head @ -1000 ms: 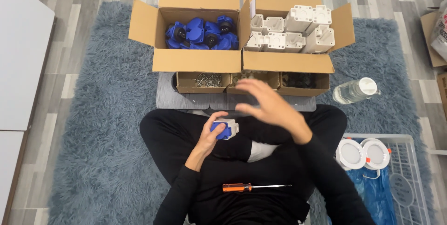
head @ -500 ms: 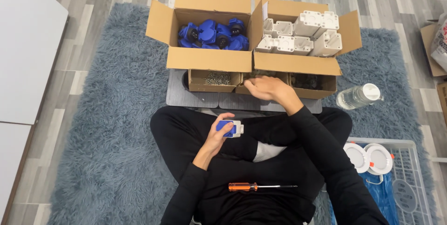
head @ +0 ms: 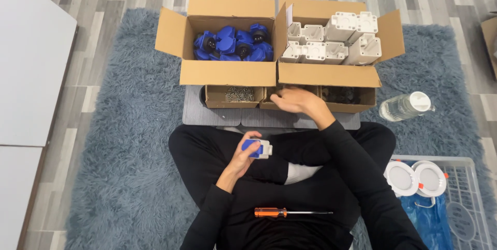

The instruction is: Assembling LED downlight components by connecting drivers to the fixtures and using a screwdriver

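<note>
My left hand (head: 244, 152) holds a small blue and white plastic part (head: 257, 148) above my lap. My right hand (head: 291, 100) reaches forward into the middle one of three small cardboard trays (head: 269, 106), its fingertips hidden inside. The left small tray (head: 234, 95) holds several screws. Behind the trays stand a box of blue parts (head: 231, 42) and a box of white parts (head: 332, 40). An orange-handled screwdriver (head: 290, 212) lies across my lap.
A clear water bottle (head: 405, 106) lies on the blue shaggy rug (head: 129, 131) at the right. A wire basket (head: 466, 198) at the lower right holds two round white discs (head: 415, 177) and a blue bag. A white tabletop (head: 31, 63) sits at the left.
My right hand has moved from above my lap forward and down into the middle small tray. My left hand keeps the blue and white part almost still.
</note>
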